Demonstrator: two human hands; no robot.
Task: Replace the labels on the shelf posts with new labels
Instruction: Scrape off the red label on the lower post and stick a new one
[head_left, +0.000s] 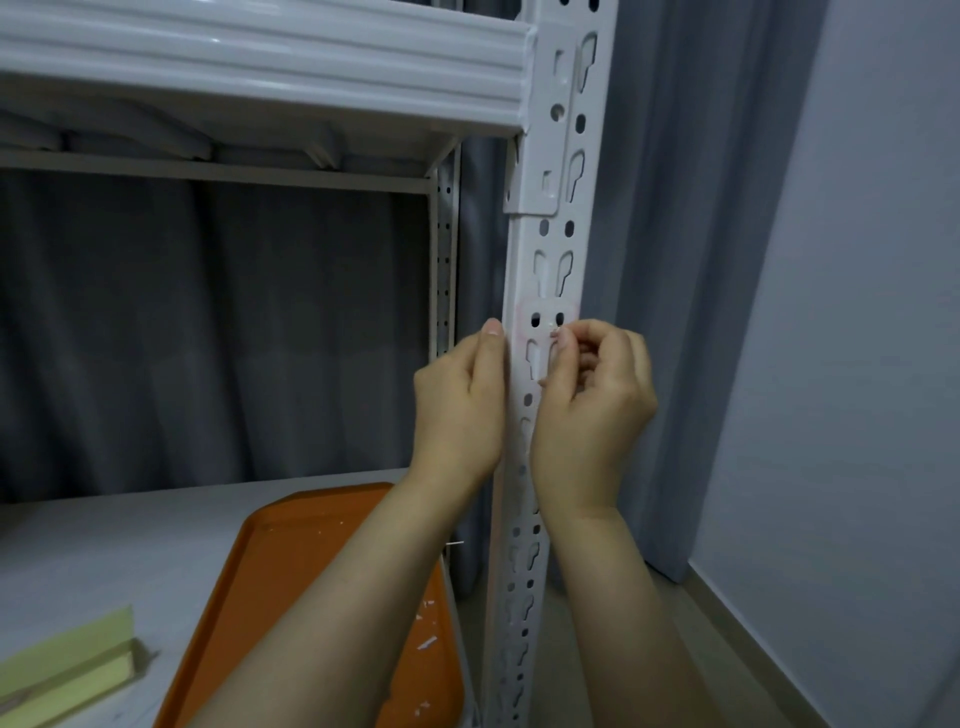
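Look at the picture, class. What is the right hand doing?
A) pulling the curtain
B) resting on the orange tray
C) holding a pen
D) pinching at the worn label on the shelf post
D: the right hand pinches at the worn label on the shelf post, while the left hand holds the post's edge.

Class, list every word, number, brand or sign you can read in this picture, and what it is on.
No legible text anywhere.
Label remnant on the shelf post: faint pinkish trace, no writing readable.
Paper scraps in the orange tray: too small to tell.
Yellowish pad: no print shows.
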